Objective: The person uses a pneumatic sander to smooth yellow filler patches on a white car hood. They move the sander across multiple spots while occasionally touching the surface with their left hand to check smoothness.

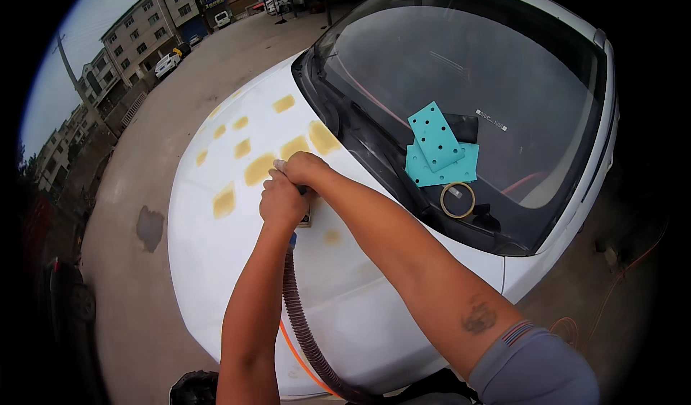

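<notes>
Both of my hands are closed around a sander (306, 220) resting on the white car hood (353, 282); only a small edge of the tool shows beneath them. My left hand (283, 200) grips its near side. My right hand (304, 169) wraps over the far side, its thumb end close to my left hand. A dark ribbed hose (306, 333) runs from the sander toward me, with a thin orange hose (299, 360) beside it. Yellowish filler patches mark the hood, one large patch (260, 169) just left of my hands.
Teal sanding sheets with holes (440, 164) lie at the base of the windshield (468, 66), over a dark object. A roll of tape (458, 200) lies nearer. Wiper arms line the glass edge. Beyond the car are pavement, parked vehicles and buildings.
</notes>
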{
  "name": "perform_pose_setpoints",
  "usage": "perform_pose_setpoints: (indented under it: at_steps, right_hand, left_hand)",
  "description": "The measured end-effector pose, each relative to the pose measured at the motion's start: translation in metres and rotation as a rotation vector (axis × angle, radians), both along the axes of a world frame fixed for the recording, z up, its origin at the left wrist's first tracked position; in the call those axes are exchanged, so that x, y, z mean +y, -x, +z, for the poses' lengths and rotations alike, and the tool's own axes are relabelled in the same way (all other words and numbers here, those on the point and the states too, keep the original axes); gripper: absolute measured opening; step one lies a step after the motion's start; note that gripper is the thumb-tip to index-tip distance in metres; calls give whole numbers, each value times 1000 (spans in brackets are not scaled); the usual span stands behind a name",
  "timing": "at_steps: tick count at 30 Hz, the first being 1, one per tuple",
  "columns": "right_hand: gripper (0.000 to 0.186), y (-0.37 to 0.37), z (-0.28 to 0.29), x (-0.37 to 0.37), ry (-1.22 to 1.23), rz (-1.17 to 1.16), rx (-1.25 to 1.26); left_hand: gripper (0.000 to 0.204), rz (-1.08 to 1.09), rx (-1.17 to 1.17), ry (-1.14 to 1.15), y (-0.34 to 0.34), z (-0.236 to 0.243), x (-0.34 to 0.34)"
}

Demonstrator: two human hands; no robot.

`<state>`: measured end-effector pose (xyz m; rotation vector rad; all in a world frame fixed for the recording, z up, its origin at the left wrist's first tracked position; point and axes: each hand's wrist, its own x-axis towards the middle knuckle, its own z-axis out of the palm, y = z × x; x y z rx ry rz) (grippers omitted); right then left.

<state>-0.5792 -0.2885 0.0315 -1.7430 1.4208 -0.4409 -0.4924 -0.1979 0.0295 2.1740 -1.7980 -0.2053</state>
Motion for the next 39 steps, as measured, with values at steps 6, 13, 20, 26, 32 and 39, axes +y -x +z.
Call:
perform_pose_setpoints:
  at_steps: [6, 13, 20, 26, 32, 39]
  right_hand:
    - [54, 107, -16, 32, 194, 151, 234]
    - [31, 246, -86, 76, 429, -89, 292]
    - [31, 262, -116, 94, 466, -88, 161]
    - [32, 261, -129, 83, 435, -56, 169]
    - [28, 257, -119, 83, 310, -56, 138]
    - [37, 262, -108, 78, 277, -60, 224]
  left_hand:
    - [83, -85, -227, -31, -22, -11, -49]
    - [75, 39, -211, -33, -30, -10, -76]
    - [66, -45, -213, -104, 36, 2, -39]
    - [68, -32, -168, -138, 1, 3, -52]
    - [63, -66, -137, -184, -40, -3, -30]
    - [55, -181, -175, -118, 0, -1, 14]
